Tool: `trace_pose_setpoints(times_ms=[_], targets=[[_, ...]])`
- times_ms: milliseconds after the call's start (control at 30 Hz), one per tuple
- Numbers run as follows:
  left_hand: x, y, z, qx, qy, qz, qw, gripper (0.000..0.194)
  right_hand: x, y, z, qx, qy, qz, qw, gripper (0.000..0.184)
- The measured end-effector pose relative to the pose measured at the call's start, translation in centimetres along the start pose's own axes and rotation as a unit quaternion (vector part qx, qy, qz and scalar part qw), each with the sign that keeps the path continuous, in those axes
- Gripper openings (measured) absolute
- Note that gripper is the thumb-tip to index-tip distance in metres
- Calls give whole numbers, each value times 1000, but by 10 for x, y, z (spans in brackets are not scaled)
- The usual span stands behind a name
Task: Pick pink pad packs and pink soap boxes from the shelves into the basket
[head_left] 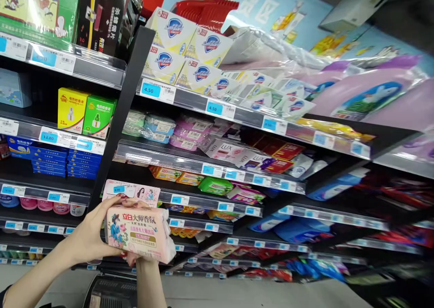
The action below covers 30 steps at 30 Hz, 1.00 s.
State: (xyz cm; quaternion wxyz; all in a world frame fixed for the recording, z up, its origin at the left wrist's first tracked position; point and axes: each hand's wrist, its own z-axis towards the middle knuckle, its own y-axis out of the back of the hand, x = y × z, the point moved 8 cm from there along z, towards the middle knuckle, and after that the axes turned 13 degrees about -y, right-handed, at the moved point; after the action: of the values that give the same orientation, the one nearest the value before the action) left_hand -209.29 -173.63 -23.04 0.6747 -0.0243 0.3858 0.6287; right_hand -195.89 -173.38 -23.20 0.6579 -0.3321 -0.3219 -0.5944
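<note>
A pink plastic-wrapped pack of laundry soap (pixel 139 235) is held up in front of the shelves, its printed face towards me. My left hand (pixel 90 231) grips its left end, with fingers over the top and the thumb along the bottom. From below, my right hand (pixel 132 257) holds the pack's underside; most of its fingers are hidden behind the pack. Just behind the top edge stands a pink shelf card (pixel 147 194) with a price tag on it.
White Safeguard soap boxes (pixel 169 28) fill the upper shelf. Beneath them sit LUX soap packs (pixel 225 150) and a green soap pack (pixel 215 186). Yellow and green boxes (pixel 73 111) stand left of the dark upright (pixel 135 68). A black object (pixel 110 292) is low in front.
</note>
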Motion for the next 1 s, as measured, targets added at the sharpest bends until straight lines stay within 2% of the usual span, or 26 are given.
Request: trace_pose_setpoints(times_ms=[100,167,267,367,433,500,567,633,733,867,933,1000], targets=[[-9,8,-1,-87,-67,13,994,80,7,-10,1,23,1,16,1000,79],[-9,10,-2,-101,-69,16,992,77,15,-15,0,39,-7,9,999,78],[-5,18,-5,-131,-52,30,990,75,15,-18,-3,65,-87,34,994,82],[-7,30,-10,-159,-62,84,982,71,13,-2,-11,7,-156,81,984,87],[-9,37,-12,-161,-77,121,977,66,18,15,-17,-61,-162,62,983,76],[-11,42,-14,-154,-93,149,972,62,25,27,-20,-96,-174,4,980,53],[-12,46,-14,-141,-107,170,969,58,32,31,-20,-98,-203,-66,972,33],[-13,47,-13,-126,-118,185,967,56,38,31,-18,-88,-220,-127,963,26],[-12,44,-12,-103,-127,194,967,57,39,27,-12,-54,-229,-146,961,30],[-10,41,-11,-80,-130,195,969,54,27,14,-6,42,-265,-92,959,43],[-9,41,-12,-74,-125,198,969,52,24,13,-4,52,-257,-116,958,42],[-6,41,-13,-70,-116,199,971,53,25,16,-3,31,-226,-167,959,44]])
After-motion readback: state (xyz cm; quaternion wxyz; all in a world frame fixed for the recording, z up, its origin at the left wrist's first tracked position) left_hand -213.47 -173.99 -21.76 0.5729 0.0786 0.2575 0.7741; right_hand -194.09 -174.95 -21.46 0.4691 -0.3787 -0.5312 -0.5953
